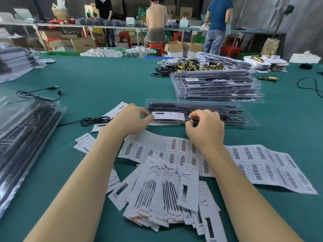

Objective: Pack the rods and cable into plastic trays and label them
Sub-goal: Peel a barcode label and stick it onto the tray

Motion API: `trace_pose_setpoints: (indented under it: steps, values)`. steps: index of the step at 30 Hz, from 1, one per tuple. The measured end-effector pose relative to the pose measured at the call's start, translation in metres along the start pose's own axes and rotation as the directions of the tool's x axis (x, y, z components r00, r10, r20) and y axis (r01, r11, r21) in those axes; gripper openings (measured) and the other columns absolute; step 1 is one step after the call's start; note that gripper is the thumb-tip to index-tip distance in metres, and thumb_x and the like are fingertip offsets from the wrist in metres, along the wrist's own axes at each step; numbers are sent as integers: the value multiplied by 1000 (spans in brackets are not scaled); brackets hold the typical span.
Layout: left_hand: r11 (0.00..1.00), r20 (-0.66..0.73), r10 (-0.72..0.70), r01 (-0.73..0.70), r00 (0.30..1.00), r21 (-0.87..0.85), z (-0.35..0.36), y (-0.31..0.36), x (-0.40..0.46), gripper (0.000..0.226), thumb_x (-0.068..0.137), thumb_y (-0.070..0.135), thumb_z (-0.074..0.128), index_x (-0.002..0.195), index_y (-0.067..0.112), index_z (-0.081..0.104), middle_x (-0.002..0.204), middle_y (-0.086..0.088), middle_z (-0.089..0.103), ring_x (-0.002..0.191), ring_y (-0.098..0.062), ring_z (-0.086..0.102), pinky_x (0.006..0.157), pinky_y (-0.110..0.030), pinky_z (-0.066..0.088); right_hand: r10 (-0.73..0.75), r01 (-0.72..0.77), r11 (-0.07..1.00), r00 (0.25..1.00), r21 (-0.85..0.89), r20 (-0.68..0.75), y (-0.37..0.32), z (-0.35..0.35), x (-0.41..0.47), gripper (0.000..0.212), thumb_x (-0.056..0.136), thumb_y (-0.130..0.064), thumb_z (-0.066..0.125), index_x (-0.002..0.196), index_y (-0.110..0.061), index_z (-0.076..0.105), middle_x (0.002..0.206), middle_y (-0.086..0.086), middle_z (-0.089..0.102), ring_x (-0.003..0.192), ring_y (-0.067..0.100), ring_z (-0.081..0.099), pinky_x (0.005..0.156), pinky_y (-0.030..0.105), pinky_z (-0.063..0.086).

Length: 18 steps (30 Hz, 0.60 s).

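A clear plastic tray point(227, 109) holding black rods and a coiled cable lies on the green table in front of me. A white printed card point(172, 116) sits in its near left part. My left hand point(130, 118) pinches the card's left end at the tray's edge. My right hand point(205, 127) has its fingers curled at the tray's near edge, just right of the card, pinching the plastic rim. Barcode label sheets point(253, 159) lie below my hands, and a fanned pile of printed cards point(166, 194) lies nearer to me.
A stack of packed trays point(218, 88) stands behind the tray. Clear trays with black rods point(22, 137) are piled at the left. Loose black cables point(94, 120) lie left of my hand. Brass parts point(197, 66) sit farther back. People work at a far bench.
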<state>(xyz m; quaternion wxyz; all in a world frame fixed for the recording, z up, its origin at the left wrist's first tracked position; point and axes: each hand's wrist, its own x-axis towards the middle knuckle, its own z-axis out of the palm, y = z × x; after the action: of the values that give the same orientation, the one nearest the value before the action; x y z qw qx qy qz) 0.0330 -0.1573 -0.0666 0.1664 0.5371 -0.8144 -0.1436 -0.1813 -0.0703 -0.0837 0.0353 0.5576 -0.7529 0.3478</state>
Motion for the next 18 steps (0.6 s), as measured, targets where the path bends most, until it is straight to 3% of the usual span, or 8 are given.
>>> trace_pose_setpoints:
  steps: [2,4,6,10,12,14,16,18]
  values:
    - [1000,-21,-9,9,1000,-8,0,2,2,26,101,35,48,97,26,71,89,1,53,94,-12,45,77,-33,43,5,-4,1000,1000,-29,30,4,0,1,19,89,-32,60,104,-29,72,106,-8,64,108,20,49,85,35,35]
    - [999,-32,-40,39,999,-30,-1,4,3,24,98,25,50,85,26,71,72,4,60,67,-17,50,62,-32,49,8,-8,1000,999,-14,53,5,1,2,18,88,-37,61,102,-32,72,107,-9,62,108,19,46,86,35,38]
    - [992,-47,-106,102,993,-74,-1,6,6,23,94,19,55,81,26,73,66,4,67,53,-19,52,59,-27,51,22,-22,1000,998,5,63,5,1,2,19,87,-39,62,101,-33,72,108,-9,62,108,19,45,88,36,40]
    - [958,-59,-268,260,962,-123,1,15,23,18,84,9,54,78,6,70,73,-7,61,65,-25,44,65,-28,44,38,-37,999,996,-6,86,5,2,2,21,88,-40,61,104,-33,72,110,-8,60,113,19,45,92,37,41]
    - [943,-22,-320,316,947,-101,-2,22,29,9,82,9,54,87,10,61,85,-8,57,66,-23,44,60,-23,40,39,-37,999,994,-16,102,6,1,3,21,89,-41,61,106,-34,71,110,-8,60,114,20,45,92,38,42]
    - [918,2,-376,373,927,-134,-6,26,32,16,82,12,61,96,13,53,91,-7,54,66,-16,47,52,-25,36,43,-41,999,992,-12,117,8,0,4,19,90,-40,62,105,-35,71,109,-9,60,114,19,46,90,37,42]
    - [876,61,-435,438,899,-202,-9,25,35,17,83,12,69,89,9,53,87,-9,58,66,-18,56,52,-29,48,50,-52,999,991,16,124,10,-1,6,16,91,-40,64,104,-36,73,107,-9,62,114,19,47,89,37,45]
    - [805,165,-479,506,862,-309,-12,26,38,13,86,10,70,84,5,58,87,-9,65,70,-21,65,66,-30,60,60,-68,996,990,57,127,11,-3,7,13,91,-39,67,99,-35,76,99,-11,68,114,19,48,85,37,49]
